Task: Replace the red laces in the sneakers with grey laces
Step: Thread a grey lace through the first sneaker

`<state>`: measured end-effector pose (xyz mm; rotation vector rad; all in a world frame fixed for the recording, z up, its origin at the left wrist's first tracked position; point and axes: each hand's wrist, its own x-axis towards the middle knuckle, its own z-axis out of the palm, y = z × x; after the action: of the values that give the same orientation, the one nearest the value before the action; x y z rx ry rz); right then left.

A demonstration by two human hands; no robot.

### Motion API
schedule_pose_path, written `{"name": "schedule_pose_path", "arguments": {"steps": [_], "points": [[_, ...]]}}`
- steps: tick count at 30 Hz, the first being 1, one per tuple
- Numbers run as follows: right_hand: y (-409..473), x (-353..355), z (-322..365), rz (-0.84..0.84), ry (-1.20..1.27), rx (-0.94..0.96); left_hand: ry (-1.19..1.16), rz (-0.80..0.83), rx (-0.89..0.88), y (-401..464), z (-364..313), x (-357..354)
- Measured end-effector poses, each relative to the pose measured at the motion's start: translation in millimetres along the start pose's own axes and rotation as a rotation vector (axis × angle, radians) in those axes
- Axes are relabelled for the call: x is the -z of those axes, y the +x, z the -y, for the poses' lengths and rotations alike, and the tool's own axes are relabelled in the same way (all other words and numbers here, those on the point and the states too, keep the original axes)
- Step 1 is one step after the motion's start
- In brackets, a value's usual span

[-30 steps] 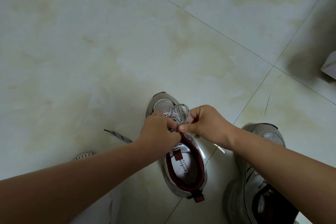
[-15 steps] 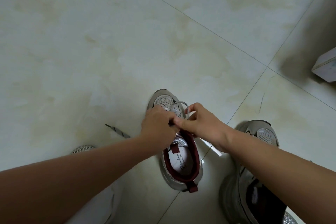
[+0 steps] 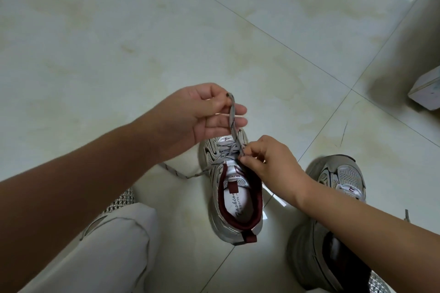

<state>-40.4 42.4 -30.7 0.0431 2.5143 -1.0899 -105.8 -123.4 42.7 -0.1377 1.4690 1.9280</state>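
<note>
A grey and silver sneaker [image 3: 235, 211] with a dark red collar stands on the floor in the middle, toe away from me. A grey lace [image 3: 232, 121] with dark flecks runs through its front eyelets. My left hand [image 3: 202, 114] pinches one end of that lace near its dark tip and holds it up above the toe. My right hand [image 3: 269, 162] pinches the sneaker's right eyelet edge beside the tongue. The lace's other end trails left across the floor [image 3: 176, 172]. A second sneaker [image 3: 333, 221] stands at the right, partly under my right forearm.
Pale floor tiles [image 3: 119, 43] spread all around. A white box [image 3: 426, 93] lies at the right edge. My knee in light trousers [image 3: 114, 245] fills the lower left, with a woven shoe [image 3: 119, 202] behind it. A lace tip [image 3: 406, 214] shows at the far right.
My left hand has risen from the eyelets and drawn the lace end up through the sneaker. My right hand has slid to the right eyelet edge. The camera has tilted down.
</note>
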Motion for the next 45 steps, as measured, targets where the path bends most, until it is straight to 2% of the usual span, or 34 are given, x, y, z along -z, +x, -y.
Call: {"name": "schedule_pose_path", "arguments": {"steps": [1, 3, 5, 8, 14, 17, 19, 22, 24, 25, 27, 29, 31, 33, 36, 40, 42, 45], "points": [[0, 0, 1, -0.007, -0.003, -0.004, 0.102, -0.064, -0.013, 4, 9, 1], [0, 0, 1, -0.035, 0.031, -0.015, 0.486, -0.183, -0.067, 11, 33, 10], [0, 1, 3, -0.061, 0.093, -0.04, 0.825, -0.18, -0.051, 14, 62, 20], [4, 4, 6, -0.049, 0.224, -0.087, 1.015, -0.14, -0.024, 11, 96, 23], [-2, 26, 20, -0.097, 0.641, -0.11, 0.967, -0.254, -0.083, 11, 110, 19], [-4, 27, 19, -0.127, 0.827, -0.264, 0.946, -0.219, -0.064, 10, 108, 17], [1, 25, 12, -0.138, 0.757, -0.393, 1.015, -0.16, -0.04, 10, 107, 16], [7, 24, 5, -0.244, 0.398, -0.449, 0.98, -0.079, 0.044, 8, 96, 16], [3, 23, 10, -0.253, 0.144, -0.295, 0.889, -0.039, 0.055, 9, 79, 13], [0, 21, 16, -0.203, 0.026, -0.192, 0.849, -0.03, 0.052, 10, 69, 11], [-3, 14, 25, 0.002, -0.216, -0.005, 0.834, -0.01, 0.041, 10, 50, 6], [0, 8, 32, 0.142, -0.352, 0.062, 0.918, 0.006, 0.019, 11, 37, 1], [6, 9, 32, 0.062, -0.27, 0.03, 1.051, -0.027, -0.024, 11, 37, -2], [11, 15, 33, -0.099, -0.145, 0.016, 1.211, -0.048, -0.068, 10, 42, -1], [14, 26, 34, -0.274, 0.031, 0.011, 1.442, 0.01, -0.072, 10, 58, 11], [15, 27, 33, -0.276, 0.141, -0.041, 1.604, 0.044, -0.066, 10, 64, 20], [15, 25, 32, -0.276, 0.2, -0.075, 1.449, 0.043, 0.022, 13, 62, 20], [13, 23, 31, -0.241, 0.136, -0.117, 0.917, -0.083, 0.168, 17, 64, 24]]}}
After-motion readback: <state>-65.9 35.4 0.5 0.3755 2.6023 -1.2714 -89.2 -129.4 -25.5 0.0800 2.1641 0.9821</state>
